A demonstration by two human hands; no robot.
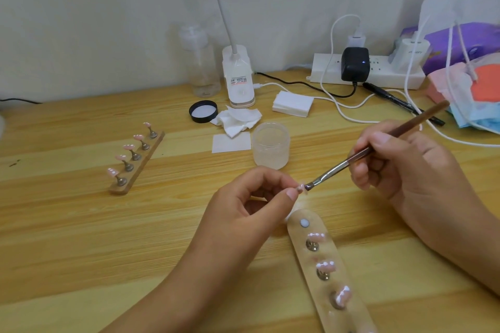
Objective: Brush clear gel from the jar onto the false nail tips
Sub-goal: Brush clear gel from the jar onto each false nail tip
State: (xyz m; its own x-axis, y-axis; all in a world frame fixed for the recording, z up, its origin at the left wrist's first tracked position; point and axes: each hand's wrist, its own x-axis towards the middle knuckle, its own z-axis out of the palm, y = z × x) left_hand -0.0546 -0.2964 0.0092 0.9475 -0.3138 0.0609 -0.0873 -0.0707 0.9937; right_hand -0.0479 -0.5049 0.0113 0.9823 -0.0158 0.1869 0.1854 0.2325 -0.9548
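Note:
My left hand pinches a small pink false nail tip between thumb and fingertips, lifted above the table. My right hand holds a brown-handled brush like a pen, and its bristles touch the held tip. The open frosted jar of clear gel stands just behind the hands. Below them a wooden holder strip carries three pink tips on metal pegs, with one bare magnet spot at its top. A second wooden strip with several pink tips lies at the left.
The jar's black lid, crumpled wipes and a pad stack lie behind the jar. A lamp base, clear pump bottle, power strip with cables, a black pen and face masks crowd the back right.

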